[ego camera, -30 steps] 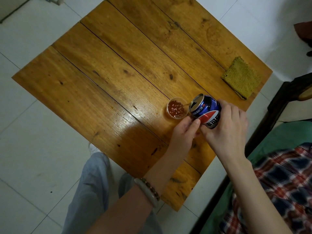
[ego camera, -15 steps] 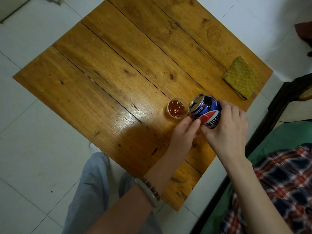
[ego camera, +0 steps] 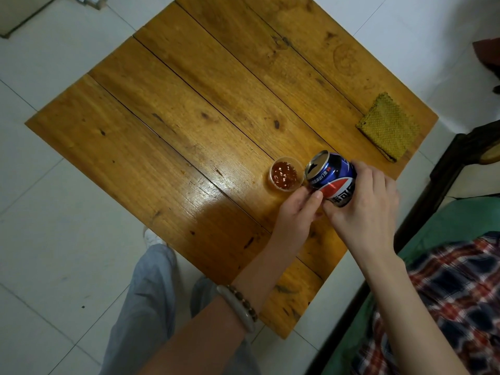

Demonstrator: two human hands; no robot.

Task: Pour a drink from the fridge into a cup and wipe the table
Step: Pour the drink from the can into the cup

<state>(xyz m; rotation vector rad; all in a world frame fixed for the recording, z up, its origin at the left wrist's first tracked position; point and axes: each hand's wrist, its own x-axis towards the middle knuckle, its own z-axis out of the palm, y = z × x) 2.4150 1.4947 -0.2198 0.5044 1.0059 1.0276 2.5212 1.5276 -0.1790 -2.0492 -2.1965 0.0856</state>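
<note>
Hardly anything has shifted: right hand [ego camera: 365, 209] clamps the tilted can [ego camera: 334, 180], mouth pointing left at the cup [ego camera: 286, 158] just beside it, centre-right of frame; left hand [ego camera: 296, 215] touches the cup's near side, grip unclear.

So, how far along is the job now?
Done: the can is out and open, and the cup holds brown, bubbly drink. In hand: the right hand grips the can tilted at the cup, the left hand touches its lower side; no stream shows. Left: set the can down, then wipe the table with the green cloth, which lies at the corner.
</note>
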